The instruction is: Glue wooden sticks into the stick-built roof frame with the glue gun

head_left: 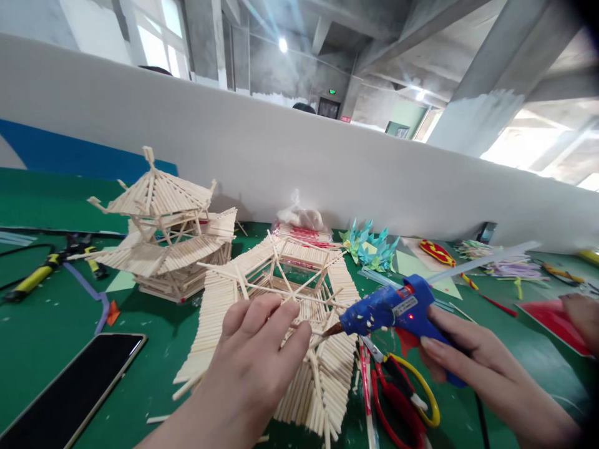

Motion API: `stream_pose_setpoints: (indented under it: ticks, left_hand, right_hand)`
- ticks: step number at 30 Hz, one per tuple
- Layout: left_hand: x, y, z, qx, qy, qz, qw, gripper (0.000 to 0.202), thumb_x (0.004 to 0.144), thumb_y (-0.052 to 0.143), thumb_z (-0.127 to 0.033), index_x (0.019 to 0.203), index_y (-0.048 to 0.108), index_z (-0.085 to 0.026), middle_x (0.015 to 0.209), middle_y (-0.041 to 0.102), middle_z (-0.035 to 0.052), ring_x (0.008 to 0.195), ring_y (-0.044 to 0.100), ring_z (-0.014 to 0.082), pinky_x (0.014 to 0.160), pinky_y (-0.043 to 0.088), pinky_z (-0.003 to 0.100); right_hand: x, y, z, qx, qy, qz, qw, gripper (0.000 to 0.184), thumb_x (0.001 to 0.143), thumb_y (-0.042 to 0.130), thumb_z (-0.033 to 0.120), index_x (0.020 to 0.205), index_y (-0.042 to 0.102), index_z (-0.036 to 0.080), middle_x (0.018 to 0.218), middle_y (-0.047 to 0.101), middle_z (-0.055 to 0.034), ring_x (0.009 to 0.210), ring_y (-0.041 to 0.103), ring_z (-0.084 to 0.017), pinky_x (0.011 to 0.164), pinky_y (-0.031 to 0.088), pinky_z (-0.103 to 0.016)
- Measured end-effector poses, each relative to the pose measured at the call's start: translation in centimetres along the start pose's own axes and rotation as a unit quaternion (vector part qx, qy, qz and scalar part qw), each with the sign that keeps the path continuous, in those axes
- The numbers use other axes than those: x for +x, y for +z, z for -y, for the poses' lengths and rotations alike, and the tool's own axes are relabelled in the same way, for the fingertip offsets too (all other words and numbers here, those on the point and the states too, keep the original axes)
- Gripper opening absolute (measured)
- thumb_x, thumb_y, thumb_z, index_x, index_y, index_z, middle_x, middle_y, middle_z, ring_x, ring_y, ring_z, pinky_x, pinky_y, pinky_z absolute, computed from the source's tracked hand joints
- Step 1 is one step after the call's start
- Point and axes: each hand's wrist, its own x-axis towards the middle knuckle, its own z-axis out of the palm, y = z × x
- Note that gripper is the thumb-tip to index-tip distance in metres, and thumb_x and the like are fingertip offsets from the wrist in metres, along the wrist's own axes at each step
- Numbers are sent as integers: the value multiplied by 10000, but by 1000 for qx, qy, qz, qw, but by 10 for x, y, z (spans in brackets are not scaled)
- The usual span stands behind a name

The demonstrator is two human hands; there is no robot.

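Hot glue could be scalding the left hand (255,355), I judge: the glue gun (393,308) is poking in just at 3 o'clock of its fingertips. That hand, fingers nearly closed, is pinching the roof (219,305) lying under it; the right hand (472,362) is gripping the glue gun tight. A pagoda (163,231) is standing beyond, at 10 o'clock.

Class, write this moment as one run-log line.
left hand: pinching stick roof frame | right hand: holding blue glue gun, nozzle at frame | nearby: stick pagoda, phone, scissors
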Motion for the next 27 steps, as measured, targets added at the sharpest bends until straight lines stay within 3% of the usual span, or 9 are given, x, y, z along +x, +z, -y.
stream_pose_setpoints:
  ticks: [3, 8, 16, 22, 27]
  left_hand:
    - [0, 0, 0, -5, 2, 0, 1000, 216, 831, 410, -139, 913, 601, -195, 962, 622, 78, 948, 453, 250, 787, 319, 388]
    - [1, 0, 0, -9, -2, -11, 1000, 215, 851, 403, -162, 894, 611, -189, 947, 630, 76, 940, 462, 250, 800, 310, 379]
    - [3, 1, -3, -21, -34, -13, 999, 233, 866, 391, -174, 883, 621, -205, 944, 647, 66, 962, 463, 239, 839, 310, 373]
    - [2, -1, -3, -7, -29, 0, 1000, 213, 838, 422, -135, 879, 619, -205, 957, 640, 66, 979, 456, 241, 851, 309, 369]
    - [2, -2, -1, 12, -9, 17, 1000, 252, 831, 397, -80, 901, 612, -192, 968, 631, 79, 989, 441, 249, 848, 308, 379]
  right_hand:
    - [9, -4, 0, -15, -2, 21, 1000, 197, 822, 517, 374, 777, 619, 211, 507, 504, 36, 484, 471, -119, 467, 428, -216]
    - [20, -10, -2, 10, 3, 67, 998, 279, 845, 494, 398, 1061, 595, 252, 538, 481, 50, 519, 449, -111, 477, 385, -200]
    - [31, -17, -7, 22, 28, 124, 992, 263, 866, 456, 421, 879, 599, 200, 543, 471, 45, 503, 401, -95, 476, 317, -205]
    - [30, -15, -7, 27, 32, 115, 992, 292, 852, 466, 441, 917, 624, 204, 549, 449, 42, 505, 405, -98, 459, 317, -204]
    - [26, -13, -8, 10, 13, 80, 997, 316, 845, 503, 397, 1087, 598, 217, 555, 480, 42, 521, 439, -103, 480, 375, -200]
